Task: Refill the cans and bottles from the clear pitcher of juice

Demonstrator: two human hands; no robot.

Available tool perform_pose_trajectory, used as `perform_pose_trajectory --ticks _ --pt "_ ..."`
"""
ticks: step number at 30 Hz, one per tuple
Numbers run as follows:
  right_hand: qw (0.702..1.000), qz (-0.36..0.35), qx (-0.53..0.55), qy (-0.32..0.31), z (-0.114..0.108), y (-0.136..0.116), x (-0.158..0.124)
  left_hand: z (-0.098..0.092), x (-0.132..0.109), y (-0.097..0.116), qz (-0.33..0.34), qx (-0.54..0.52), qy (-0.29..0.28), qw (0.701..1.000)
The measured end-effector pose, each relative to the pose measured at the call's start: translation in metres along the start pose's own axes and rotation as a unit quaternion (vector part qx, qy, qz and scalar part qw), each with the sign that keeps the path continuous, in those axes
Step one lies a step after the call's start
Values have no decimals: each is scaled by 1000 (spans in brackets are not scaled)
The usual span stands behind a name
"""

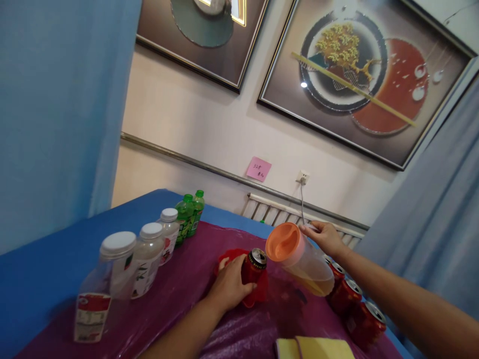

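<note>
My left hand (231,282) is wrapped round a red drink can (251,269) with an open top. The can stands in or just above a red dish (249,299); I cannot tell which. In my right hand (326,239) is the handle of a clear plastic pitcher (305,267) with an orange lid. Tilted to the left, the pitcher has its lid close to the can's top. Some yellowish liquid lies along its lower side. No stream between pitcher and can is visible.
On the left stand clear bottles with white caps (149,259) and green bottles (185,219). Several red cans (348,294) line the right side. A yellow cloth (318,348) lies at the front of the purple plastic sheet (220,331). Behind are a radiator (262,209) and a plugged-in cord (302,199).
</note>
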State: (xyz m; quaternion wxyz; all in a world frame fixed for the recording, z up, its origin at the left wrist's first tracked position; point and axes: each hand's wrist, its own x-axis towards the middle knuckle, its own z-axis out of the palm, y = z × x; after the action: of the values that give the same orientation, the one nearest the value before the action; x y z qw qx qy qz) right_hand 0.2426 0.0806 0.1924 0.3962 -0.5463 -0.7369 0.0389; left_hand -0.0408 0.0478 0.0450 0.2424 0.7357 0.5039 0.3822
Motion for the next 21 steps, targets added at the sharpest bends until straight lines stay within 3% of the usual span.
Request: perform_pose_trajectory --ticks 21 --pt "1000 7 4 -3 -4 -3 -2 0 0 0 2 -13 2 1000"
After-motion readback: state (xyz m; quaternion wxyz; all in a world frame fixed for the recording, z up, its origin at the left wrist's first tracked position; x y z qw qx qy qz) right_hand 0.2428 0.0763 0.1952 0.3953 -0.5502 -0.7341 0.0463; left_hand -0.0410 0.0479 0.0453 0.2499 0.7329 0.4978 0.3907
